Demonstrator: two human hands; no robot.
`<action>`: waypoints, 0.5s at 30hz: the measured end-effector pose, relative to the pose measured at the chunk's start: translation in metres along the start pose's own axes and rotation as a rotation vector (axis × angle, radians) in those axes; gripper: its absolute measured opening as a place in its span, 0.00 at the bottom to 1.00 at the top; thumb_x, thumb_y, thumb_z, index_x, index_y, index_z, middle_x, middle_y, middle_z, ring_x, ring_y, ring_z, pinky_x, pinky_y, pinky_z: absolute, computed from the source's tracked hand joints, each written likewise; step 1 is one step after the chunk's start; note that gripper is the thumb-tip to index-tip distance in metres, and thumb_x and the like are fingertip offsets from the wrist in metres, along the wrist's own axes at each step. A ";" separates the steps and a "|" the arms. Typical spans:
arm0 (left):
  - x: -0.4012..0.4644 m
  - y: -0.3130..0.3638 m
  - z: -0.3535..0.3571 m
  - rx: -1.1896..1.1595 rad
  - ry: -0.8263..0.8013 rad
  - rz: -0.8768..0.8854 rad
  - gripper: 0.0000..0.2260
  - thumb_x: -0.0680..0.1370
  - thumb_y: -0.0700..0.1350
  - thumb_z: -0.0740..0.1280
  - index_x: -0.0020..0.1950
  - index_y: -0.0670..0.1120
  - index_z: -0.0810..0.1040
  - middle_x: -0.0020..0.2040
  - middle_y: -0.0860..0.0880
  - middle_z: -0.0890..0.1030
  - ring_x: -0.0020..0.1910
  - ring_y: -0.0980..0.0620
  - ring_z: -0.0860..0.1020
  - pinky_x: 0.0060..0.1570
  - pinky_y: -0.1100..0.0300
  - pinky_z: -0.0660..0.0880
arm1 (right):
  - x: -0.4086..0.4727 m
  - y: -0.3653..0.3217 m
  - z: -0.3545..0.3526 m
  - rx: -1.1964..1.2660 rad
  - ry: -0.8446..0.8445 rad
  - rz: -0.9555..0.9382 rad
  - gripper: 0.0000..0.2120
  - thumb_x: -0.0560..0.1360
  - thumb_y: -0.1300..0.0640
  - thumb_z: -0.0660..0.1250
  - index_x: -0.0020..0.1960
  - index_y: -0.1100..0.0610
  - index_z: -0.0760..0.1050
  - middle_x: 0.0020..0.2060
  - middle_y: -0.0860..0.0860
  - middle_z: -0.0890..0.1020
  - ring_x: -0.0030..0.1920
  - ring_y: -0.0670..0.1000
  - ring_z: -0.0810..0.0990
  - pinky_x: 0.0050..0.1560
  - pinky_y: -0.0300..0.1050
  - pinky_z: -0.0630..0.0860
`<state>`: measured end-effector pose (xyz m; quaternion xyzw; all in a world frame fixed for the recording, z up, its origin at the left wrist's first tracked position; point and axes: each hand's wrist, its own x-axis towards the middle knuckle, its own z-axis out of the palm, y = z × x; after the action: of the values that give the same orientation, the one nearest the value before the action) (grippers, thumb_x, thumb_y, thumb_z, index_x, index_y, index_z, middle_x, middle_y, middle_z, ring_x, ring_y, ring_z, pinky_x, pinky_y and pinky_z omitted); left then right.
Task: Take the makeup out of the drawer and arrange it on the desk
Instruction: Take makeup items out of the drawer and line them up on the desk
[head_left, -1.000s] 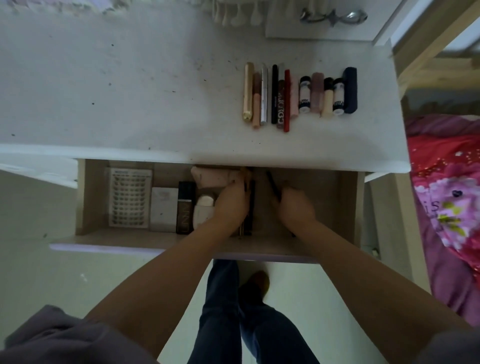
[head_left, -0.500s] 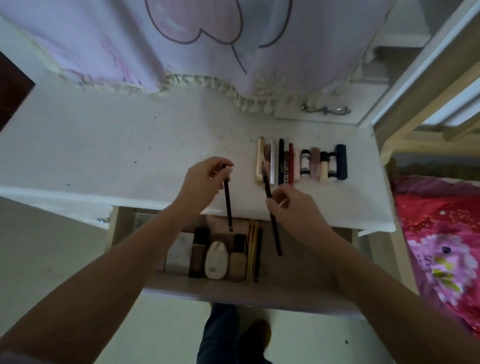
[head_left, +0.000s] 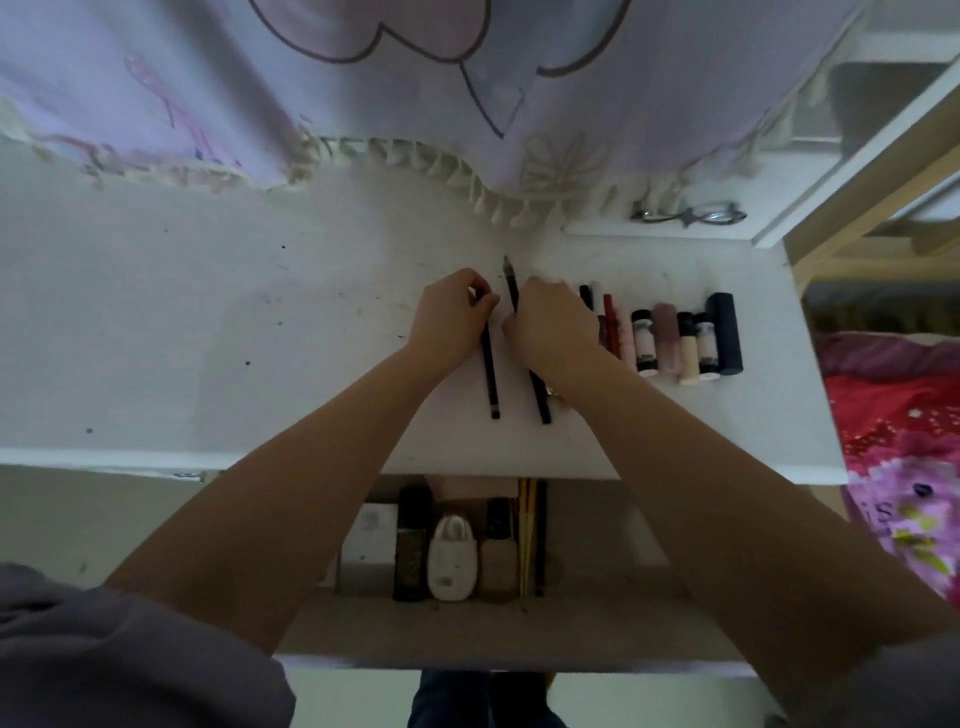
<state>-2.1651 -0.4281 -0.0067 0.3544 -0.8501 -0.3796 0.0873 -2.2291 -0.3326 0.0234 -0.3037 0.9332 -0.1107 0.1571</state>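
On the white desk (head_left: 218, 332) my left hand (head_left: 451, 318) pinches the top of a short black pencil (head_left: 490, 379) that lies lengthwise on the surface. My right hand (head_left: 551, 326) grips a longer black pencil (head_left: 539, 400), whose tip (head_left: 510, 280) sticks out past my fingers. To the right runs a row of makeup (head_left: 675, 338): thin sticks, small bottles and a dark blue tube (head_left: 725, 332), partly hidden by my right hand. Below, the open drawer (head_left: 597, 623) holds a dark bottle (head_left: 413, 545), a white oval case (head_left: 452, 558), a beige bottle (head_left: 497, 551) and yellow sticks (head_left: 527, 540).
A lilac curtain with a fringe (head_left: 415, 93) hangs over the desk's back edge. A metal handle (head_left: 688, 214) sits on a cupboard front at back right. A bed with a red and pink cover (head_left: 904, 447) stands right of the desk. The desk's left half is bare.
Both hands rose out of the drawer, each carrying a black pencil, and moved onto the desk. The pencils now lie side by side left of the makeup row.
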 end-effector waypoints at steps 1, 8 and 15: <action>0.000 0.000 0.001 -0.012 -0.007 0.004 0.08 0.78 0.47 0.65 0.52 0.44 0.77 0.37 0.52 0.74 0.32 0.62 0.70 0.30 0.70 0.65 | 0.000 0.000 0.001 -0.005 0.005 0.005 0.11 0.79 0.57 0.59 0.58 0.61 0.71 0.55 0.57 0.76 0.55 0.56 0.76 0.42 0.46 0.69; -0.029 0.009 -0.014 -0.062 -0.094 0.034 0.08 0.79 0.47 0.62 0.55 0.44 0.73 0.37 0.49 0.77 0.33 0.50 0.77 0.33 0.58 0.76 | -0.030 0.004 -0.014 0.062 0.094 -0.152 0.12 0.80 0.56 0.57 0.60 0.59 0.69 0.50 0.56 0.77 0.49 0.55 0.78 0.39 0.45 0.70; -0.181 -0.031 0.005 -0.082 -0.259 0.289 0.04 0.79 0.42 0.62 0.46 0.49 0.73 0.36 0.57 0.74 0.34 0.61 0.73 0.37 0.70 0.68 | -0.171 0.091 0.037 0.050 -0.221 -0.352 0.08 0.79 0.49 0.54 0.47 0.49 0.70 0.37 0.44 0.74 0.34 0.45 0.74 0.34 0.38 0.69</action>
<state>-2.0178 -0.3180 -0.0106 0.1729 -0.8802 -0.4397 0.0453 -2.1334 -0.1614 0.0006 -0.4686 0.8397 -0.1253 0.2444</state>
